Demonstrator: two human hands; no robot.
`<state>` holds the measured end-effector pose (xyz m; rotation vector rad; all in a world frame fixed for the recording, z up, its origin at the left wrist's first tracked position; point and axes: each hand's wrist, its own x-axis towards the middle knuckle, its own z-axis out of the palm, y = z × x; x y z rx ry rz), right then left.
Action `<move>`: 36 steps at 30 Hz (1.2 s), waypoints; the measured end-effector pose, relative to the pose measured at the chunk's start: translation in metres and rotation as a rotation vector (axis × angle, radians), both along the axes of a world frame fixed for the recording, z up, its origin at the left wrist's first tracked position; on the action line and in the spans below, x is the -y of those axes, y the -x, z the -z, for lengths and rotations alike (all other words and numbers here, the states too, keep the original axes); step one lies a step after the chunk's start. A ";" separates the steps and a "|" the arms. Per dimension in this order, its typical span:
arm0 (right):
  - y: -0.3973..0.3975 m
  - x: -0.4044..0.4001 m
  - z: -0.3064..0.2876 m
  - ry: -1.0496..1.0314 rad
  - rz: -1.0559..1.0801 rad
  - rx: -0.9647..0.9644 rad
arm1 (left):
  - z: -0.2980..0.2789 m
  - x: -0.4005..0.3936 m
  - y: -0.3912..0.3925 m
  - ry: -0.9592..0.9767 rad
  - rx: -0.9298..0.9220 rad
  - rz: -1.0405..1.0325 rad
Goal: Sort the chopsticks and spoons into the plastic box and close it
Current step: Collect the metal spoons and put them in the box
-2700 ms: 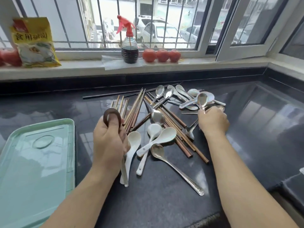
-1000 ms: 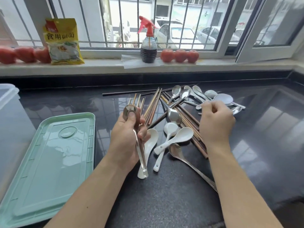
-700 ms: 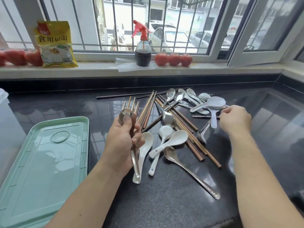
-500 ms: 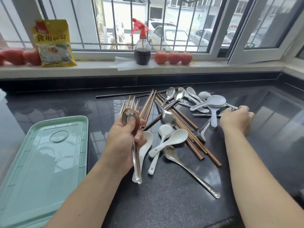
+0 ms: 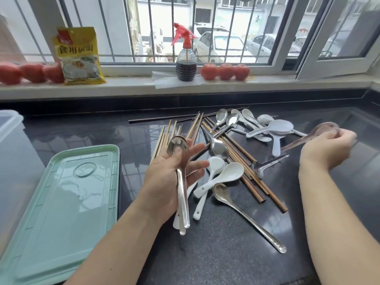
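Holding a small stack of metal spoons point(image 5: 181, 182), the left hand point(image 5: 170, 177) sits above the dark countertop point(image 5: 226, 254), its thumb pressed over the top bowl while the fingers spread out straight behind the handles, which point down toward the viewer. The right hand point(image 5: 327, 150) is raised to the right of the pile, fingers curled round the handle of a single metal spoon point(image 5: 316, 134), which appears motion-blurred. Between the hands lies the unsorted heap: wooden chopsticks point(image 5: 232, 157) fanned diagonally across the counter, white ceramic spoons point(image 5: 224, 175) just right of the left hand, further metal spoons point(image 5: 226, 120) toward the back, and a white rice paddle point(image 5: 277, 132) near the right hand. One long-handled metal spoon point(image 5: 246, 217) lies apart at the near edge of the heap. The mint-green lid point(image 5: 61, 212) rests flat on the counter to the left, detached from the clear plastic box point(image 5: 10, 128), of which only a corner shows at the far left edge; its contents cannot be determined. On the window sill point(image 5: 267, 83) stand a yellow packet point(image 5: 79, 56), a spray bottle point(image 5: 186, 62) of dark liquid and rows of tomatoes point(image 5: 225, 71).
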<state>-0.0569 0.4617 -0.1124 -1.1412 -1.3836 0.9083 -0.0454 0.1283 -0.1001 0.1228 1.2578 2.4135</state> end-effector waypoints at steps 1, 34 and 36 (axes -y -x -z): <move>0.001 0.004 -0.004 -0.067 -0.003 -0.067 | -0.001 0.000 0.000 -0.008 0.001 -0.003; -0.002 0.144 -0.036 -0.036 -1.255 -0.056 | -0.008 0.007 0.003 0.154 0.043 0.030; -0.001 0.135 -0.035 -0.073 -1.215 -0.047 | -0.007 0.009 0.005 0.139 0.039 0.027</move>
